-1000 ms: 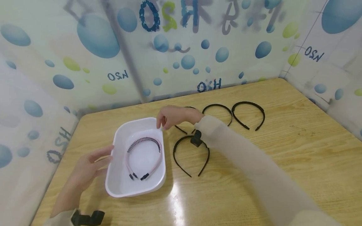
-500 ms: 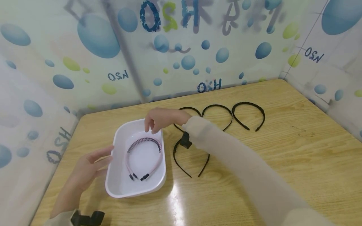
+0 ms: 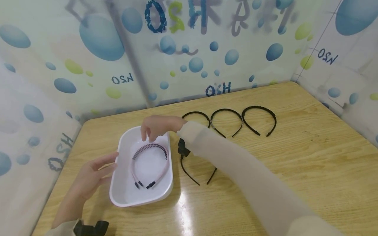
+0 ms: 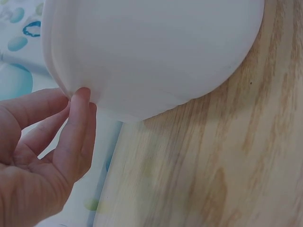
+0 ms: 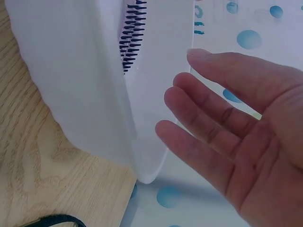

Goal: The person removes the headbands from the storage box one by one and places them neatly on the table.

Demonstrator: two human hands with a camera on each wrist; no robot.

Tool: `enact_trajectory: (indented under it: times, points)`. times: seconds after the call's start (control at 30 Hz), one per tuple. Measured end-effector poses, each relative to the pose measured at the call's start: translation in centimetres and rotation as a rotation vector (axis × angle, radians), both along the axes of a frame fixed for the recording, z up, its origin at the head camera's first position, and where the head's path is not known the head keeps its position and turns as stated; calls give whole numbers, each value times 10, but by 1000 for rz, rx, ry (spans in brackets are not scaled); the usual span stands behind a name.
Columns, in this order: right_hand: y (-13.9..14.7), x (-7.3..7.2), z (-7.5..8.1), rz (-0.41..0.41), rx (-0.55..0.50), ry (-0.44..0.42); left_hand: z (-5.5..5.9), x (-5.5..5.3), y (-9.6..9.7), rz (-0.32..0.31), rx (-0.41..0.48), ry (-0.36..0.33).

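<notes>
Right hand: shifted leftward since the earlier frames, from the right rim of the tray to a place above its far end; nothing is held, the fingers being loosely bent and spread apart from the thumb. By the same shift the middle rear headband has been uncovered, while the upper part of the front headband is now hidden by the right sleeve.

Left hand: unchanged; the left rim of the tray is pinched between thumb and fingers.

White tray: one, rounded corners, set upright on the left part of the wooden surface. Contents: pink headbands, dark-toothed and black-tipped, nested together, tips toward the near end; exact number cannot be told.

Outside the tray, to its right: black headbands, four. Three are laid in a rear row, left, middle and right; one front headband is laid nearer, beside the tray.
</notes>
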State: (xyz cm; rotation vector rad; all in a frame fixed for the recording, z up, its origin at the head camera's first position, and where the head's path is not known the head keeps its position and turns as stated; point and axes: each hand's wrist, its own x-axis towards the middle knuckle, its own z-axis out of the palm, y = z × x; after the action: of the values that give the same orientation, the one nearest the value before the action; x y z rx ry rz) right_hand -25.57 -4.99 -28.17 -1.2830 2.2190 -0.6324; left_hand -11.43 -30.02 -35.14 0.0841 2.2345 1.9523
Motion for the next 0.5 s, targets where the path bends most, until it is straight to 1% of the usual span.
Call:
enact_trajectory:
  times: [0.2, 0.33, 0.5]
  points:
    - [-11, 2, 2, -30, 26, -37, 1, 0, 2, 10, -29, -16]
    - [-19, 2, 3, -48, 46, -35, 2, 0, 2, 1, -21, -10]
    - [-27, 1, 4, -74, 90, -38, 1, 0, 1, -7, 12, -11]
